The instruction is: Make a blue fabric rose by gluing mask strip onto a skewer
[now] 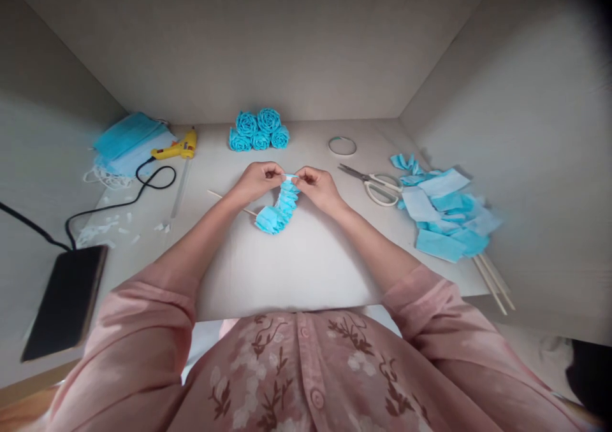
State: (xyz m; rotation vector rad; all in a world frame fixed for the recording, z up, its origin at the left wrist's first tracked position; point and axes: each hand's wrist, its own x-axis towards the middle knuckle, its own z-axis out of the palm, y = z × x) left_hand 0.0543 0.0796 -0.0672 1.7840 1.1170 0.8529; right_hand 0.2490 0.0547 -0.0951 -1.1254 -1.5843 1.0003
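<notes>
Between my hands hangs a pleated blue fabric strip [287,204], its far end pinched at the left edge by my left hand [262,180] and at the right edge by my right hand [315,185]. Both hands are closed at the fingertips. The strip's near end curves left and lies on the table beside a thin wooden stick [215,194]; whether they are joined I cannot tell. Beyond my hands stand several rolled blue fabric roses [261,129], stacked in two rows.
Scissors [375,183] and a thin ring [342,145] lie right of my hands, near blue fabric pieces [444,212] and wooden sticks [495,282]. At left are blue face masks [131,142], a yellow glue gun [176,145] with a black cord, white scraps [102,228] and a dark phone-like slab [64,301].
</notes>
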